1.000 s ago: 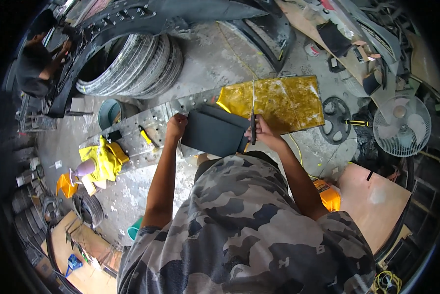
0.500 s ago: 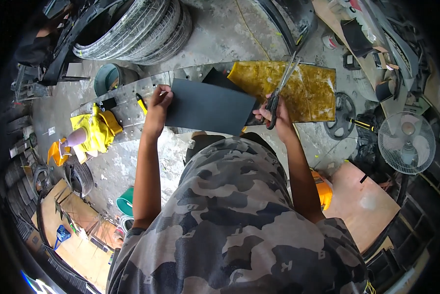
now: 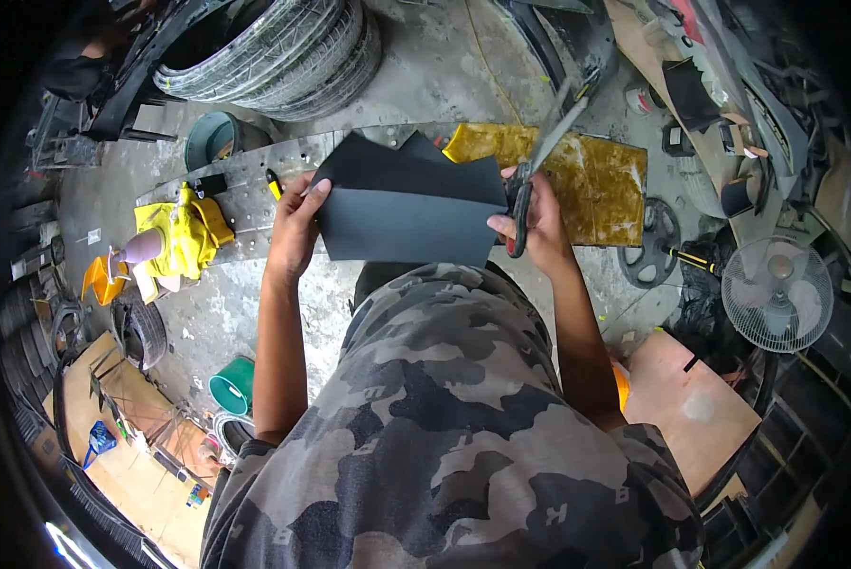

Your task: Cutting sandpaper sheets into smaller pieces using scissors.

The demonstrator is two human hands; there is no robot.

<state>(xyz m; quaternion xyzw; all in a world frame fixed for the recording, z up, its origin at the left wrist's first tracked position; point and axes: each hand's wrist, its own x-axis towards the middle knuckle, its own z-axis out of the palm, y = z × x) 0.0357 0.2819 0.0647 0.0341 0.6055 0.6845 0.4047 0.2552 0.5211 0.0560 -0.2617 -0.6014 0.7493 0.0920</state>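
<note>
A black sheet (image 3: 407, 223), which looks like sandpaper, is stretched between my hands with a crease running across it. At its left edge, my left hand (image 3: 299, 220) pinches it, thumb on top. My right hand (image 3: 535, 213) is closed round the handles of the scissors (image 3: 547, 142), and its thumb touches the sheet's right edge. The scissor blades point up and away from me, slightly parted and beyond the sheet. A dark pointed corner shows above the sheet's top edge; whether it belongs to a second piece I cannot tell. The fingers behind the sheet are hidden.
Below my hands lies a long metal panel (image 3: 245, 175) with a yellow-brown sheet (image 3: 601, 190) at its right. A yellow cloth (image 3: 174, 237) lies on the left. Stacked tyres (image 3: 283, 62) and a bucket (image 3: 219, 140) stand beyond; a fan (image 3: 777, 294) is at right.
My right hand has brought the scissors closer to the sheet's right edge, and its thumb now rests there. The sheet has levelled, and its creased upper part now shows.
</note>
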